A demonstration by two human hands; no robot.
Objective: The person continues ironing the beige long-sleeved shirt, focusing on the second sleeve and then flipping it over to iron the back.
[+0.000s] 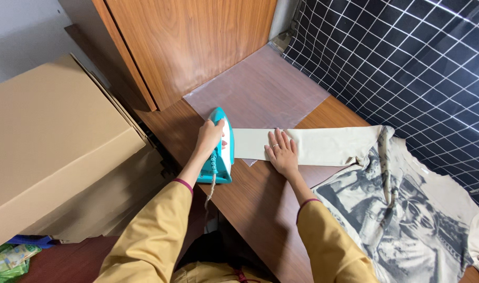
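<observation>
My left hand [208, 137] grips the handle of a teal and white iron [221, 152], which sits on the wooden table [255, 196] at the cuff end of a sleeve. My right hand [282, 152] lies flat, fingers spread, pressing down the cream sleeve [323, 145] just right of the iron. The sleeve belongs to a cream shirt with a grey printed picture [407, 209], spread over the table's right side. The iron's cord hangs down off the table edge near my left forearm.
A clear plastic sheet [257, 89] lies on the table beyond the sleeve. A black cloth with a white grid [407, 57] covers the far right. A wooden panel [181, 42] stands at the back. Large cardboard boxes [50, 141] sit left on the floor.
</observation>
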